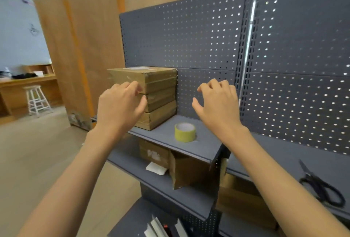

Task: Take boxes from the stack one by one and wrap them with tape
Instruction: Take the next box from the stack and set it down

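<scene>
while both hands (121, 102) hover, boxes (159, 94) sit stacked beside tape (185, 132).

Stack of boxes (161, 92) partly behind left hand (119, 106).

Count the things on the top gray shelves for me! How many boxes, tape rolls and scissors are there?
Boxes in the stack: 3
Yellow tape roll: 1
Black scissors: 1
Total: 5
</scene>
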Available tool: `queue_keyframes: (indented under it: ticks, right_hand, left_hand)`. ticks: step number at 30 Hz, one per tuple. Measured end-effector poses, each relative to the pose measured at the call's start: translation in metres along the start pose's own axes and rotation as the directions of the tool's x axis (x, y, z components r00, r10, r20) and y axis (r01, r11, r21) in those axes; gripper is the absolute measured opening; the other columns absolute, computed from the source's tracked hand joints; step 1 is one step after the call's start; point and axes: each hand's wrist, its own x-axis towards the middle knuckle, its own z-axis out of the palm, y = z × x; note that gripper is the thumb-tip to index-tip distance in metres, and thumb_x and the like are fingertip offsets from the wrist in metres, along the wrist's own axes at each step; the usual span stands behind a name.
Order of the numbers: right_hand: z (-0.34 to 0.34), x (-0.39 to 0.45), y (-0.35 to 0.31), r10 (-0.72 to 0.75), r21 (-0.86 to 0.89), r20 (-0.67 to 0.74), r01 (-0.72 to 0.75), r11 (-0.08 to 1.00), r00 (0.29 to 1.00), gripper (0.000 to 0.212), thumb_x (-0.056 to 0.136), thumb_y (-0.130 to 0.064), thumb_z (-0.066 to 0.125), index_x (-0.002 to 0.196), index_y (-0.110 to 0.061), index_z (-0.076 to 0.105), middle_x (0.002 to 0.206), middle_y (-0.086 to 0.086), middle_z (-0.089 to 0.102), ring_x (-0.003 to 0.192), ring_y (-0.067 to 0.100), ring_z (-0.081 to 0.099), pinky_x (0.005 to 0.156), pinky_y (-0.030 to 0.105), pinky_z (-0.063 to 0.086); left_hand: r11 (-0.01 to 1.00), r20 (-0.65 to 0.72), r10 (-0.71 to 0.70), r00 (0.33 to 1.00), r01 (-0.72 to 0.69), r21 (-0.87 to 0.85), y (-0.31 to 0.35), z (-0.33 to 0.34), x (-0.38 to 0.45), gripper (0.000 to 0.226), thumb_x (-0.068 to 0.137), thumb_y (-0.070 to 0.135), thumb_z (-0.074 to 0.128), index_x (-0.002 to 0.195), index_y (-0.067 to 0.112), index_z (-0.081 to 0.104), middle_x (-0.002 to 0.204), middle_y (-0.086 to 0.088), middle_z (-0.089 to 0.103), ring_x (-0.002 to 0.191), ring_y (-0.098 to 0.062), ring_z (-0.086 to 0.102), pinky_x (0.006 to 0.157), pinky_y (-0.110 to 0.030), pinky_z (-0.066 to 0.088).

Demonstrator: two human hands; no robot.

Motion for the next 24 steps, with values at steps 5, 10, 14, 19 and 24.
queue_keyframes:
  ticks: [5,10,14,19,24]
  right_hand:
    - [0.047,0.034,-0.048,-0.029,0.049,-0.029,0.03,0.998,0.999,0.031,0.095,-0.033,0.049,0.111,-0.01,0.062,0.109,0.01,0.058,0.105,0.032,0.048,0.088,0.038,0.033]
    - [0.095,0.085,-0.086,-0.028,0.1,-0.066,0.035,0.994,0.997,0.032,0.095,-0.035,0.048,0.111,-0.012,0.063,0.111,0.008,0.059,0.107,0.03,0.049,0.089,0.037,0.034]
    - [0.128,0.129,-0.114,-0.002,0.128,-0.105,0.015,0.992,0.994,0.032,0.095,-0.034,0.048,0.112,-0.011,0.063,0.113,0.009,0.06,0.107,0.03,0.049,0.09,0.038,0.035]
    - [0.16,0.169,-0.142,0.012,0.142,-0.178,0.014,0.99,0.984,0.029,0.092,-0.03,0.053,0.113,-0.011,0.06,0.104,0.009,0.061,0.097,0.03,0.053,0.084,0.038,0.038]
    - [0.189,0.198,-0.154,0.026,0.101,-0.226,-0.003,0.995,0.974,0.029,0.091,-0.028,0.054,0.113,-0.009,0.06,0.102,0.01,0.062,0.093,0.03,0.054,0.082,0.039,0.039]
  left_hand:
    - [0.999,0.006,-0.013,1.0,0.012,0.053,-0.057,0.023,0.012,0.021,0.09,0.03,0.058,0.098,0.012,0.065,0.092,-0.006,0.069,0.081,-0.029,0.062,0.062,-0.033,0.043]
    - [0.995,0.012,-0.031,0.999,0.03,0.095,-0.12,0.05,0.036,0.02,0.09,0.03,0.06,0.097,0.013,0.066,0.09,-0.005,0.069,0.08,-0.028,0.062,0.063,-0.034,0.046]
    - [0.993,0.015,-0.015,1.0,0.013,0.114,-0.165,0.072,0.065,0.021,0.09,0.031,0.058,0.098,0.013,0.066,0.091,-0.004,0.069,0.083,-0.027,0.063,0.063,-0.033,0.044]
    - [0.995,-0.042,0.008,0.999,-0.004,0.101,-0.208,0.104,0.09,0.022,0.09,0.029,0.058,0.101,0.012,0.065,0.09,-0.004,0.07,0.08,-0.027,0.063,0.059,-0.029,0.037]
    - [0.999,-0.049,0.031,0.998,-0.029,0.024,-0.244,0.146,0.116,0.024,0.092,0.031,0.056,0.105,0.013,0.063,0.091,-0.004,0.069,0.082,-0.027,0.063,0.061,-0.032,0.043]
